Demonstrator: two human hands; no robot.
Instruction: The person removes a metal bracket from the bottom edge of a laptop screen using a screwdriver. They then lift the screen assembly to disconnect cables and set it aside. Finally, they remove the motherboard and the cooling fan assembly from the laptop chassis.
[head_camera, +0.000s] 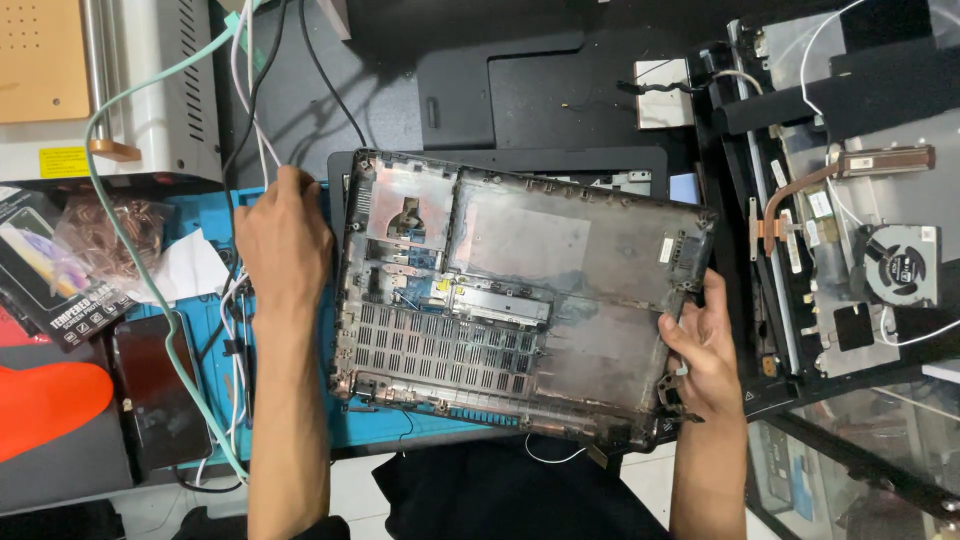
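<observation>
Your right hand (703, 345) has its grip closed on the right edge of the laptop bottom case (520, 290), thumb on the inner face. Your left hand (283, 240) rests on the case's left edge at nine o'clock; whether its grip is closed I cannot tell. The case lies inner side up on the blue mat (210, 330) on the desk. At three o'clock lies a cooling fan (900, 265); at nine, a dark phone (158, 395).

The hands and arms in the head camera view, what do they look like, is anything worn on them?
Both are bare: the left hand and right hand wear no gloves, rings or watch that the picture shows. The forearms are uncovered down to the bottom edge of the picture, with no sleeve in sight. Fingernails look short and unpainted.
</observation>
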